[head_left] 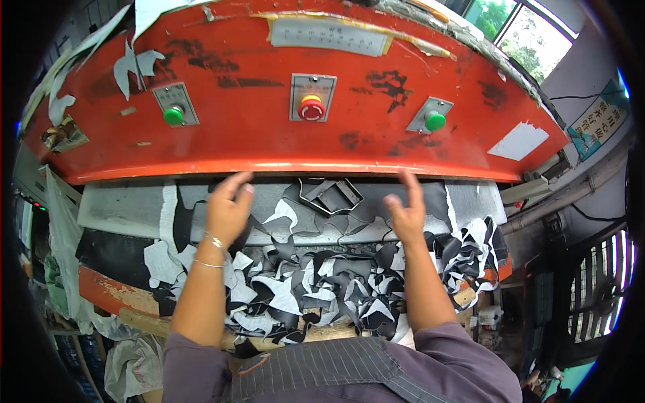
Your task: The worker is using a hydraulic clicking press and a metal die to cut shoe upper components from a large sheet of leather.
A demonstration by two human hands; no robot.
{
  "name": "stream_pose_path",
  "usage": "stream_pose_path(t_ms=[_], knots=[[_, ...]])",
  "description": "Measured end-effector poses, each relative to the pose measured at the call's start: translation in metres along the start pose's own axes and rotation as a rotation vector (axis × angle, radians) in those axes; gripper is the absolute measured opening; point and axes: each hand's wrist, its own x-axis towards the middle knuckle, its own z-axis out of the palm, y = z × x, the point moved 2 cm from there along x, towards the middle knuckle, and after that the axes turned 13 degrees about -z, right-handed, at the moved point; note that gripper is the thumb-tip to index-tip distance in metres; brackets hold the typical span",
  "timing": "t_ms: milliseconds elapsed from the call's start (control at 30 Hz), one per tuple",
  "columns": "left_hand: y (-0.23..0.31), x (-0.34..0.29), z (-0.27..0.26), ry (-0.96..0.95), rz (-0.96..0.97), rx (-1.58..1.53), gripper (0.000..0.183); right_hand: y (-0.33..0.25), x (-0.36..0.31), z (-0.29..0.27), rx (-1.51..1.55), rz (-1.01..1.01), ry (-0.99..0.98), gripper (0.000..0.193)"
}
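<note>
My left hand (pixel 228 209) is raised over the left part of the grey cutting board (pixel 121 209), fingers apart and nothing visible in them. On the other side my right hand (pixel 408 211) is also open, thumb spread from the fingers, just below the lower edge of the red press beam (pixel 322 151). Between the hands a metal cutting die (pixel 336 195) sits on dark sheet material (pixel 435 199). It has an angular outline with a bar inside. Neither hand touches it. A white-faced offcut (pixel 283 213) lies left of the die.
Black and white scraps (pixel 322 285) are heaped along the front of the board. On the beam are a left green button (pixel 173 116), a red stop button (pixel 311 108) and a right green button (pixel 435 121). A clear plastic bag (pixel 64 248) hangs at left.
</note>
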Motion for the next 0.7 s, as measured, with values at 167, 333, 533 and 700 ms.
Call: stream_pose_path(t_ms=[167, 333, 533, 700], knots=[[0.076, -0.017, -0.102, 0.796, 0.439, -0.033, 0.027, -0.078, 0.091, -0.031, -0.341, -0.354, 0.566, 0.045], [0.114, -0.047, -0.119, 0.523, 0.495, 0.374, 0.031, -0.097, 0.126, -0.043, -0.773, -0.428, 0.63, 0.06], [0.043, -0.199, -0.057, 0.149, 0.29, 0.229, 0.017, -0.14, -0.039, -0.031, -0.028, -0.301, -0.002, 0.025], [0.021, -0.322, 0.009, -0.349, 0.429, 0.565, 0.051, -0.226, -0.189, 0.0, -0.176, -0.287, -1.132, 0.059]])
